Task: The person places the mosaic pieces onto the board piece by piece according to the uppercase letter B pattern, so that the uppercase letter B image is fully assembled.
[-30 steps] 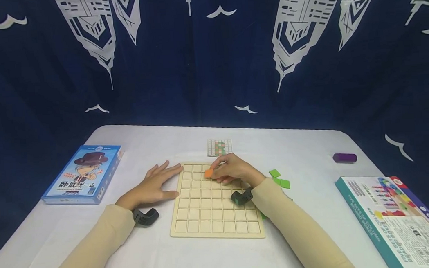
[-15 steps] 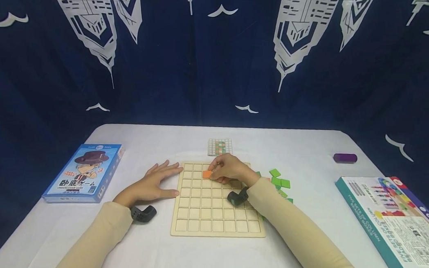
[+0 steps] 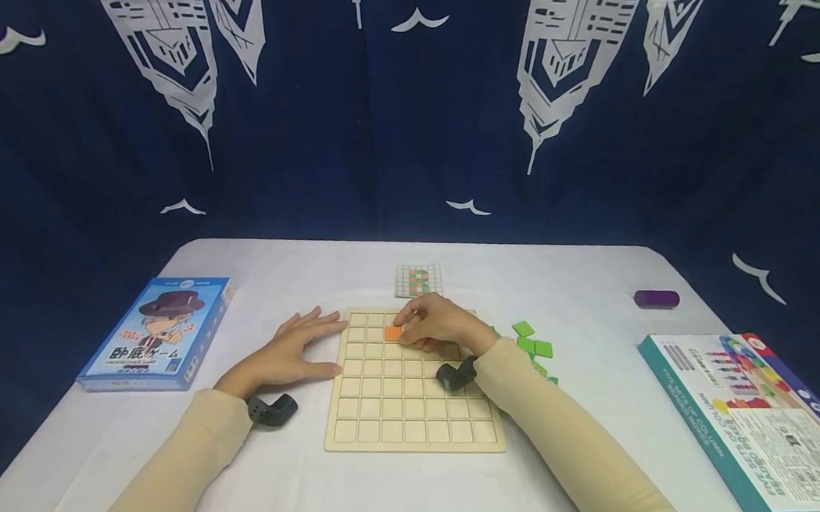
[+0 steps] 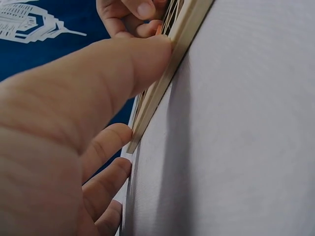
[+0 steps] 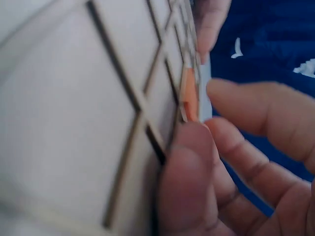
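Note:
A pale wooden grid board (image 3: 413, 442) lies on the white table. My left hand (image 3: 285, 357) has its fingers spread, with thumb and fingertips at the board's left edge; in the left wrist view the thumb (image 4: 142, 64) touches the rim. Over the far rows my right hand (image 3: 438, 323) bends its fingers around the near end of an orange square tile (image 3: 393, 333). The right wrist view has the orange tile (image 5: 191, 88) at a grid cell, its lower end at the thumb (image 5: 189, 167), while the index finger stands off it. The exact finger contact is partly hidden.
Several green tiles (image 3: 526, 345) lie right of the board, partly behind the right forearm. A patterned grid card (image 3: 418, 279) lies beyond the board. A blue game box (image 3: 157, 334) is at left, a teal-edged box (image 3: 765, 414) at right, a purple cylinder (image 3: 656, 299) farther back.
The right hand has shifted slightly left with the orange tile, which now looks flat in a far-row cell. The left hand stays at the board's edge.

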Tool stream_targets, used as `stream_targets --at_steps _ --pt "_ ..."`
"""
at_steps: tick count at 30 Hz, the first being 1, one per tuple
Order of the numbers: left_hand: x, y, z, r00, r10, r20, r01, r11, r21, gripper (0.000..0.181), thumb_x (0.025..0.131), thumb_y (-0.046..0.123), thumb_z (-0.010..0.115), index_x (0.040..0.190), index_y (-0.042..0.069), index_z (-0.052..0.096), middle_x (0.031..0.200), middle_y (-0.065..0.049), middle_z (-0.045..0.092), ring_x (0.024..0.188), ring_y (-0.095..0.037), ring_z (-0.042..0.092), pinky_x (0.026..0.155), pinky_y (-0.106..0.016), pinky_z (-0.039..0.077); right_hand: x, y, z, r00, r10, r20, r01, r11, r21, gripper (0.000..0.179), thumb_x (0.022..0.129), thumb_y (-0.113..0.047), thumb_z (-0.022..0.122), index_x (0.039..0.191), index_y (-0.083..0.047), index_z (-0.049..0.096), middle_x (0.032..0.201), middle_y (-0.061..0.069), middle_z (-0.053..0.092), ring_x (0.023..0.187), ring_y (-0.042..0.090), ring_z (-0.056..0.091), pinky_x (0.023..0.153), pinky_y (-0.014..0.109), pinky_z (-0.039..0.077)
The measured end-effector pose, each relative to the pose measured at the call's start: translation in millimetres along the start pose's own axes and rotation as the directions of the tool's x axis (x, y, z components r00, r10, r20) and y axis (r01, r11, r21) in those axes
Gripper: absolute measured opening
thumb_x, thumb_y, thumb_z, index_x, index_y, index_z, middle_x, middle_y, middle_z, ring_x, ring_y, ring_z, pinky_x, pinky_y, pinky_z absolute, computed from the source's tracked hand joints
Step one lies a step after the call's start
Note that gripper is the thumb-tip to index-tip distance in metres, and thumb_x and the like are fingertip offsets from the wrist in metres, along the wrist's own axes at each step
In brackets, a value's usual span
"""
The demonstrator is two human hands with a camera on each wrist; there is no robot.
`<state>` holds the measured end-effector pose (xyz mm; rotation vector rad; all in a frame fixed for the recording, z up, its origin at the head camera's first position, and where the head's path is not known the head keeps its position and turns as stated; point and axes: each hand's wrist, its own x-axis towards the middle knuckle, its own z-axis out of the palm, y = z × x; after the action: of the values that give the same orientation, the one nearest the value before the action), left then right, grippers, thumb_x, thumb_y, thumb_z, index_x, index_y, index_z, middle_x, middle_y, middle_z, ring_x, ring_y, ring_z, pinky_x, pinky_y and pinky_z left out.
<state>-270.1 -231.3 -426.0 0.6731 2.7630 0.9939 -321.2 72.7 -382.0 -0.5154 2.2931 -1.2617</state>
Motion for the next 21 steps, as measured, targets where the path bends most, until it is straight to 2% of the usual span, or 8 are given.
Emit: stream_targets --at_steps 9,15,21 --pt "-0.4 0.6 0.6 1.000 0.008 -0.020 -0.008 1.000 -0.010 0.086 0.088 0.043 0.086 0.159 0.006 0.053 0.170 -0.022 0.039 0.165 -0.047 0.011 0.132 -0.064 -0.003 -16.9 12.4 -23.8 0.991 -0.080 0.104 0.072 0.994 0.081 0.033 0.102 -0.008 0.072 0.133 0.001 0.072 0.104 0.007 0.074 0.083 0.017 0.068 0.077 0.029 0.063" --pt "-0.1 0.6 0.7 1.000 0.011 -0.021 -0.011 1.000 -0.006 0.087 0.088 0.043 0.086 0.159 0.006 0.053 0.170 -0.022 0.039 0.165 -0.046 0.011 0.132 -0.063 -0.002 -30.3 22.1 -39.6 0.992 -0.086 0.096 0.075 0.990 0.121 0.038 0.102 -0.012 0.073 0.137 0.002 0.069 0.115 0.009 0.076 0.089 0.018 0.070 0.080 0.031 0.064" --pt "-1.4 2.0 1.6 1.000 0.005 -0.024 -0.005 1.000 0.008 0.086 0.089 0.042 0.086 0.160 0.006 0.052 0.171 -0.021 0.038 0.164 -0.047 0.012 0.133 -0.063 -0.002 -41.1 35.6 -54.6 0.993 -0.101 0.065 0.088 0.981 0.175 0.042 0.102 -0.014 0.074 0.138 0.006 0.066 0.109 0.009 0.074 0.084 0.018 0.066 0.077 0.029 0.061"
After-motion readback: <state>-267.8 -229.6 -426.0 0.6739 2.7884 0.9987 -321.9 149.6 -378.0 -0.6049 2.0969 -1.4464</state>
